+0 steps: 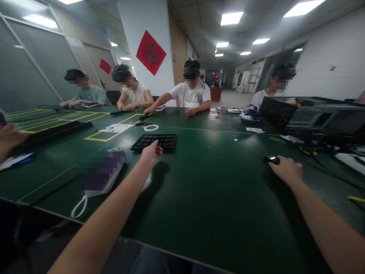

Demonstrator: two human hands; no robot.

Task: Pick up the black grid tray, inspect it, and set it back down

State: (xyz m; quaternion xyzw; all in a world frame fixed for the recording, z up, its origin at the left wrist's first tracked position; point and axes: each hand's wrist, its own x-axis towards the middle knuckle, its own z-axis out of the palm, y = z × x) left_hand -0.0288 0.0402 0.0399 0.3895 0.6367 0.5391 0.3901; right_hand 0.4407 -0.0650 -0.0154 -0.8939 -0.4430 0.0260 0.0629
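Black plastic grid tray point(153, 142), rectangular and divided into small cells, is laid flat on the table ahead of the person, and the left hand point(151, 153) is extended to its near edge. That hand is held open, with the fingers slightly apart; whether the tray is being touched cannot be told from this view. A small, glossy black device point(272, 160) is held at the fingertips of the right hand point(286, 170), well to the right of the tray. The fingers are closed on it, though its exact kind cannot be made out.

Both hands are extended over a dark green table point(216, 198) marked with thin white lines and yellow taped outlines point(97, 139). A white ring point(151, 128) is placed just beyond the tray, and a white paper sheet point(115, 128) is laid inside the yellow outline. A pixelated pouch with a white strap point(99, 177) is lying left of the left forearm, and a long black tray point(54, 131) is placed farther left. A co-worker's hand point(8, 139) is seen at the left edge. Across the table, a co-worker in a white T-shirt point(192, 95) is seated among others. A laptop point(278, 110) is set at the right, and a red diamond-shaped paper hanging point(151, 52) is fixed to a white pillar point(142, 23) beneath ceiling lights.
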